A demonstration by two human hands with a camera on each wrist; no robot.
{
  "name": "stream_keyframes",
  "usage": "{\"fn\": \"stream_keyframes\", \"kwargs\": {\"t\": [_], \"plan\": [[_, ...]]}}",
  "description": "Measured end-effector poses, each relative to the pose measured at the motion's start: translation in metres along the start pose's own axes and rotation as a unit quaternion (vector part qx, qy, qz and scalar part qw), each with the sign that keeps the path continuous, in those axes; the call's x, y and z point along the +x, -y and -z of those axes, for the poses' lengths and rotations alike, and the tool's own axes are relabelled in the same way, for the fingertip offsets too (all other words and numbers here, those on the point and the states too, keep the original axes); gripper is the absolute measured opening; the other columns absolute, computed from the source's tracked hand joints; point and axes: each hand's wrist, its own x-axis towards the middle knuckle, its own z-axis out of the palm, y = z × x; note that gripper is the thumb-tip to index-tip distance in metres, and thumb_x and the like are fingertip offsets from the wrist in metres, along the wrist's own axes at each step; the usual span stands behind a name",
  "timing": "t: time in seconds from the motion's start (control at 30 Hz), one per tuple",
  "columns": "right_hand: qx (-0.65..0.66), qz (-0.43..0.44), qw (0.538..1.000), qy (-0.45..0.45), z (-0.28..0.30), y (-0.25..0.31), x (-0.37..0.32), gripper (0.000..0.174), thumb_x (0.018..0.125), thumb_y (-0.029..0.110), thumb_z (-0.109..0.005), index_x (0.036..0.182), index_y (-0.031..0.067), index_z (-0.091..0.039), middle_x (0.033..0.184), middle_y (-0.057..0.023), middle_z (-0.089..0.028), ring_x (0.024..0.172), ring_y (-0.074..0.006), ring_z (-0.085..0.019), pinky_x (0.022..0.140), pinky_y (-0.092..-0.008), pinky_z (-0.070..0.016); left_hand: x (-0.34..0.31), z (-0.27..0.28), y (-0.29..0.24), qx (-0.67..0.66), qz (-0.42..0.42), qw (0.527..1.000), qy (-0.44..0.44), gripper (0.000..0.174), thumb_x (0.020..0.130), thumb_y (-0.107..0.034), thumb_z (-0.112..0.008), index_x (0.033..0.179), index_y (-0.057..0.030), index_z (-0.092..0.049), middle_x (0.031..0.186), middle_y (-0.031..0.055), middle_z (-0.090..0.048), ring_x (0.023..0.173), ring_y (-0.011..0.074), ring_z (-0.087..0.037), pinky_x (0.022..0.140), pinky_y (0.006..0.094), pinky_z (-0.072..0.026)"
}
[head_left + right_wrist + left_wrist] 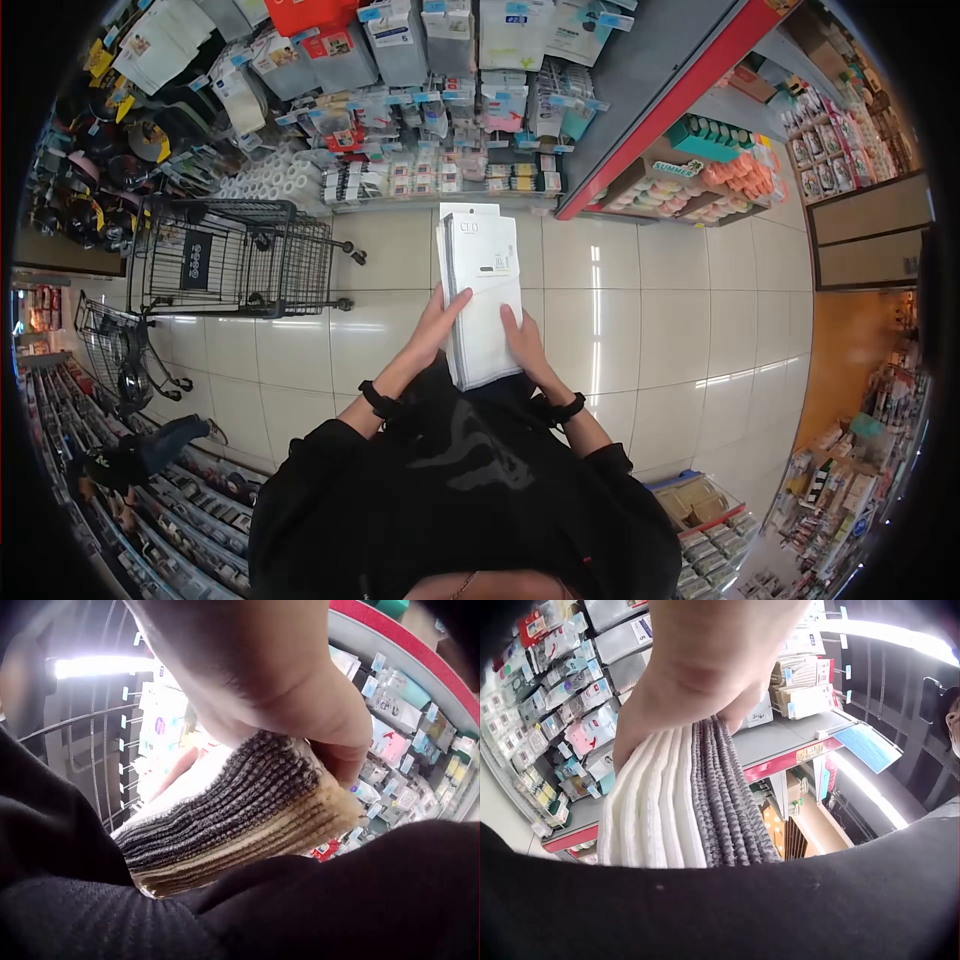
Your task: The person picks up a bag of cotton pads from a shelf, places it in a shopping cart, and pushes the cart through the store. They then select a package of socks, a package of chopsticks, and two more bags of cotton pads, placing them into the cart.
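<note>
A stack of folded cloths in white packaging is held upright between both hands in front of the body. The left hand grips its left edge, thumb on the front face. The right hand holds the right edge, thumb also on the front. In the left wrist view, white and grey cloth layers show under the left hand. In the right wrist view, dark and beige ribbed layers lie beneath the right hand. Some fingers are hidden behind the stack.
A black shopping cart stands at left on the tiled floor, with a second cart below it. Ahead are shelves of hanging packages and a red-edged partition. A person is at lower left.
</note>
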Motion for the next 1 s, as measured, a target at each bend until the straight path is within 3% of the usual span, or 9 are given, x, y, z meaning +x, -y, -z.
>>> {"fn": "stream_keyframes", "kwargs": {"t": [0.23, 0.27, 0.4, 0.5, 0.6, 0.73, 0.8, 0.87, 1.0], "plan": [[-0.035, 0.035, 0.999, -0.002, -0.018, 0.004, -0.009, 0.047, 0.099, 0.036, -0.052, 0.118, -0.0061, -0.058, 0.108, -0.0194, -0.066, 0.101, -0.0225, -0.062, 0.09, -0.0351, -0.0474, -0.022, 0.041, 0.006, 0.054, -0.026, 0.998, 0.008, 0.054, 0.094, -0.028, -0.064, 0.133, 0.0031, -0.043, 0.127, 0.0128, -0.057, 0.116, 0.0176, -0.053, 0.1, 0.0314, -0.0417], [-0.038, 0.048, 0.998, -0.002, -0.022, -0.001, -0.012, 0.046, 0.099, 0.036, -0.053, 0.117, -0.0058, -0.058, 0.107, -0.0189, -0.067, 0.101, -0.0221, -0.062, 0.089, -0.0352, -0.0477, -0.028, 0.047, -0.002, 0.061, 0.001, 0.998, 0.021, 0.056, 0.093, -0.027, -0.066, 0.134, 0.0033, -0.042, 0.127, 0.0132, -0.056, 0.116, 0.0179, -0.053, 0.1, 0.032, -0.0421], [0.062, 0.014, 0.994, 0.092, -0.04, 0.007, -0.029, 0.054, 0.098, 0.033, -0.055, 0.135, -0.0041, -0.043, 0.125, -0.0176, -0.057, 0.118, -0.022, -0.053, 0.1, -0.0347, -0.0415, -0.05, 0.071, -0.007, 0.088, -0.032, 0.994, 0.054, 0.061, 0.09, -0.019, -0.068, 0.138, 0.0019, -0.038, 0.129, 0.0129, -0.055, 0.119, 0.0187, -0.053, 0.101, 0.0321, -0.041], [0.034, 0.042, 0.987, 0.154, -0.062, -0.006, -0.041, 0.064, 0.096, 0.032, -0.059, 0.142, -0.003, -0.032, 0.134, -0.0171, -0.05, 0.125, -0.0231, -0.046, 0.105, -0.0356, -0.0373, -0.069, 0.094, -0.006, 0.103, -0.033, 0.993, 0.053, 0.063, 0.088, -0.018, -0.071, 0.137, 0.0029, -0.037, 0.129, 0.0139, -0.055, 0.118, 0.0193, -0.054, 0.101, 0.0321, -0.0424], [-0.016, 0.024, 0.985, 0.168, -0.083, -0.004, -0.05, 0.065, 0.094, 0.026, -0.062, 0.143, -0.0034, -0.031, 0.136, -0.0162, -0.049, 0.125, -0.0232, -0.046, 0.105, -0.0365, -0.0379, -0.087, 0.124, 0.004, 0.082, -0.034, 0.996, 0.019, 0.07, 0.085, -0.02, -0.075, 0.137, 0.0023, -0.034, 0.128, 0.0151, -0.055, 0.117, 0.02, -0.055, 0.099, 0.0336, -0.045], [-0.004, -0.033, 0.985, 0.169, -0.122, 0.002, -0.062, 0.051, 0.093, 0.02, -0.063, 0.135, -0.0019, -0.044, 0.123, -0.0132, -0.06, 0.112, -0.0187, -0.056, 0.096, -0.0334, -0.0454, -0.121, 0.164, 0.011, 0.076, -0.009, 0.996, 0.036, 0.076, 0.084, -0.023, -0.077, 0.14, 0.0009, -0.031, 0.127, 0.0149, -0.055, 0.115, 0.0212, -0.056, 0.095, 0.0346, -0.0477], [0.002, -0.06, 0.983, 0.176, -0.139, 0.0, -0.065, 0.047, 0.095, 0.02, -0.061, 0.133, -0.0026, -0.047, 0.122, -0.0128, -0.06, 0.111, -0.0179, -0.057, 0.095, -0.0325, -0.0454, -0.14, 0.187, 0.016, 0.048, -0.023, 0.998, 0.018, 0.077, 0.085, -0.028, -0.075, 0.14, 0.0007, -0.031, 0.126, 0.015, -0.055, 0.113, 0.0215, -0.056, 0.092, 0.0353, -0.0493], [0.01, -0.049, 0.981, 0.19, -0.162, 0.009, -0.075, 0.045, 0.096, 0.021, -0.06, 0.132, -0.003, -0.048, 0.122, -0.0126, -0.06, 0.111, -0.0176, -0.056, 0.095, -0.0319, -0.0452, -0.156, 0.203, 0.024, 0.012, 0.024, 0.999, 0.043, 0.077, 0.087, -0.034, -0.073, 0.141, 0.0005, -0.03, 0.126, 0.0147, -0.056, 0.113, 0.0213, -0.056, 0.088, 0.036, -0.0504], [0.026, -0.044, 0.981, 0.188, -0.206, 0.013, -0.092, 0.045, 0.099, 0.024, -0.056, 0.133, -0.0044, -0.047, 0.122, -0.0121, -0.06, 0.11, -0.0172, -0.056, 0.095, -0.0306, -0.0441, -0.194, 0.234, 0.038, -0.048, 0.033, 0.997, 0.049, 0.079, 0.088, -0.03, -0.072, 0.146, -0.003, -0.025, 0.124, 0.0123, -0.057, 0.112, 0.0197, -0.056, 0.085, 0.0339, -0.0499]]}}
